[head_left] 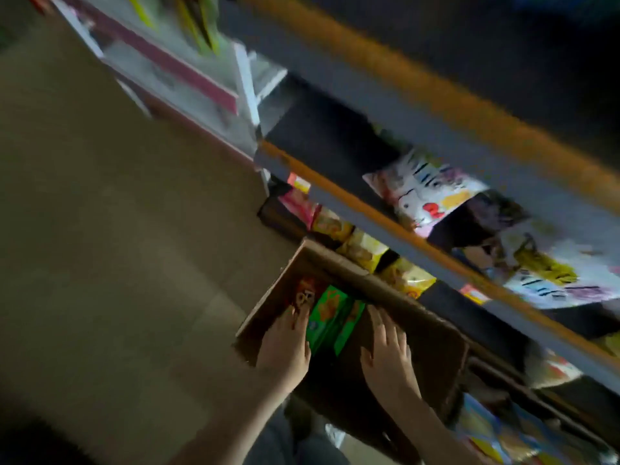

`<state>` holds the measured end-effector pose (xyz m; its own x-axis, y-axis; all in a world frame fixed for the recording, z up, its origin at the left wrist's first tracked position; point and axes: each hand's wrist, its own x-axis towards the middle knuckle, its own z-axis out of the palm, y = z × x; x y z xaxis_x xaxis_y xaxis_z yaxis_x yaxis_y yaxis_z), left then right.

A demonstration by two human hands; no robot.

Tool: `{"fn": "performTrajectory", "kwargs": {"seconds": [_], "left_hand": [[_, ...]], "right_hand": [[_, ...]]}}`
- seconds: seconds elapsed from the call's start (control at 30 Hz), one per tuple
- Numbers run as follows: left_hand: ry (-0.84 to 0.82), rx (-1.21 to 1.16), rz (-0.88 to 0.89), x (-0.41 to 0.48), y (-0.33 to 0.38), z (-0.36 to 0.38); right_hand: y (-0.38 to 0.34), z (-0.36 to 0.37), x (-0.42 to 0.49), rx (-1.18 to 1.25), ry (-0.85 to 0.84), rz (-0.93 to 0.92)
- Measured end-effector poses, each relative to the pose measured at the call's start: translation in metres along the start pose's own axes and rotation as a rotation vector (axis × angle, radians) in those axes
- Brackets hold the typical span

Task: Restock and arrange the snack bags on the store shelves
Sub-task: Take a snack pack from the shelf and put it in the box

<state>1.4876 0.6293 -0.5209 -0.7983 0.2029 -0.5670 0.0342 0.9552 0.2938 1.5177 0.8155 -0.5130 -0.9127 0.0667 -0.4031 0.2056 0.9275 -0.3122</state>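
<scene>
The view is tilted and blurred. An open cardboard box [339, 263] stands on the floor in front of the shelves. Inside it lie a green snack bag [330, 318] and a red-orange bag [305, 293]. My left hand [285, 347] reaches into the box with straight fingers, its fingertips at the red-orange bag and next to the green one. My right hand [387, 357] lies flat with spread fingers over the dark inside of the box, right of the green bag. Neither hand grips anything.
Grey shelves with orange edge strips [385, 226] run diagonally at the right, holding white, pink and yellow snack bags [426, 193]. Yellow bags [362, 250] sit on the low shelf behind the box. A white and pink rack [188, 68] stands at the upper left. Tan floor [117, 229] fills the left.
</scene>
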Motion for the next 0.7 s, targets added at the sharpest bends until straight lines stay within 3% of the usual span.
{"fn": "performTrajectory", "kwargs": {"seconds": [0.23, 0.37, 0.57, 0.7], "left_hand": [[-0.329, 0.158, -0.091, 0.138, -0.016, 0.178], [-0.358, 0.158, -0.116, 0.192, -0.015, 0.248], [-0.335, 0.034, -0.123, 0.209, -0.019, 0.258], [-0.290, 0.098, -0.109, 0.187, -0.013, 0.231]], "right_hand": [[0.077, 0.162, 0.058, -0.117, -0.257, 0.055], [0.110, 0.216, 0.090, -0.137, -0.341, 0.098], [0.118, 0.269, 0.113, -0.064, -0.321, 0.110], [0.097, 0.249, 0.100, 0.015, -0.287, 0.161]]}}
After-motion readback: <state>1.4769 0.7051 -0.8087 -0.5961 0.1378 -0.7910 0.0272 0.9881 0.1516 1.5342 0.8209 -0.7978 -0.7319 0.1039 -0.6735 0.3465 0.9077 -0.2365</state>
